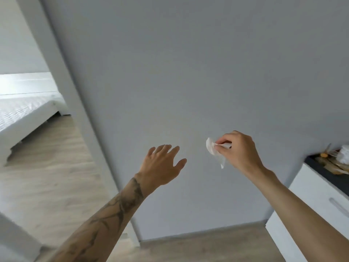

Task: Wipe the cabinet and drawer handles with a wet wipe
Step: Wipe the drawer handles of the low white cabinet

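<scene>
Right hand (238, 152) pinches the wet wipe (214, 150) at one bunched end before the grey wall (188, 72); left hand (162, 165) spread, empty. Limp, damp, featherlight, I'd say: better wadded against a drawer handle (339, 206).

Light wood-look floor (47, 176) stretching across lower left and bottom of frame. White bed (28, 114) standing on it at left edge. White cabinet (311, 195) sitting on floor at lower right, dark top (319, 164) carrying yellowish clutter (332, 165), too blurred for naming.
</scene>
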